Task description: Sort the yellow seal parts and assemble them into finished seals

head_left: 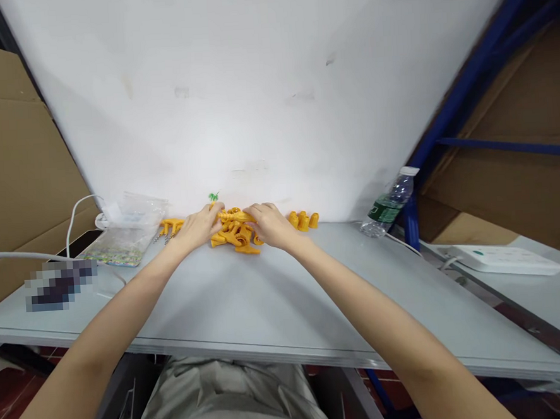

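Over a pile of yellow plastic parts (236, 234), my left hand (201, 225) and my right hand (270, 224) are closed from either side on a ridged yellow plastic piece (233, 217). Its ends are hidden by my fingers. A small green leafy tip (213, 196) on a yellow stem sticks up above my left fingers; whether it is joined to the held piece I cannot tell. Beside my left hand lie yellow T-shaped handles (171, 224) with metal spirals, like corkscrews. Several yellow cup-shaped parts (303, 222) stand to the right of my right hand.
The grey table (248, 306) backs onto a white panel (263, 97). At left are a clear plastic bag (125, 238), a white cable (21, 254) and cardboard (16, 162). A water bottle (388, 206) leans at right, near a blue frame (411, 220) and a white power strip (506, 259).
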`<state>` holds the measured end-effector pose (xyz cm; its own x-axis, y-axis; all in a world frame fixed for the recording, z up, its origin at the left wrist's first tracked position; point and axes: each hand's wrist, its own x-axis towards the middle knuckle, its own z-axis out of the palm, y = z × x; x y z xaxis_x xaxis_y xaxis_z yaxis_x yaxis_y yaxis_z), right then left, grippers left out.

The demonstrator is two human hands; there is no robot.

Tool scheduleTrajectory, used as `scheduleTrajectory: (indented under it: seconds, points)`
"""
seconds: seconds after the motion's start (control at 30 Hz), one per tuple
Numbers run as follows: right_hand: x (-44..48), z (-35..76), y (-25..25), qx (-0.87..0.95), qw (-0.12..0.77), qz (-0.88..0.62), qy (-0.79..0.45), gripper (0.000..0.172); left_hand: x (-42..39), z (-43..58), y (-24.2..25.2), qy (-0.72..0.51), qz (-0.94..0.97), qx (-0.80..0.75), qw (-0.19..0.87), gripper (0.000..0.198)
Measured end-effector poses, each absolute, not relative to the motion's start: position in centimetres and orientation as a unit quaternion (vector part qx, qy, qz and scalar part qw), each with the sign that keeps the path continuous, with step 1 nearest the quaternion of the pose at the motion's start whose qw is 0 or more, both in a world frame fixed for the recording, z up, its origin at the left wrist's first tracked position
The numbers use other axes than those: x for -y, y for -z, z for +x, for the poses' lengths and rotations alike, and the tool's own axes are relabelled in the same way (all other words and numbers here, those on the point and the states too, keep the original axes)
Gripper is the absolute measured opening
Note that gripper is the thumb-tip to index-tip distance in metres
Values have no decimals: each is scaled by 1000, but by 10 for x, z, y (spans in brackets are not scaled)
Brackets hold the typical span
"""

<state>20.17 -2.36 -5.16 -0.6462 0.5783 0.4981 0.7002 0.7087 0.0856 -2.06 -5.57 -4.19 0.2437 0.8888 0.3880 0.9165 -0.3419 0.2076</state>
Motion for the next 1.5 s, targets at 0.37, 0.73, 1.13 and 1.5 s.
scheduleTrajectory:
  seconds: [0.37,0.73,1.13,1.5]
  points:
    - [30,198,55,874,263,-304,273,34,59,-26,43,299,-643,492,-504,12]
    - [29,194,70,901,180,-316,237,21,64,-16,41,284,-690,551,-375,13]
    - [-24,303,104,593,445,-663,103,29,37,-67,73,421,-493,574,-500,25]
    - [-29,360,165,409,407,-814,-60,36,7,-75,103,578,-394,639,-321,35]
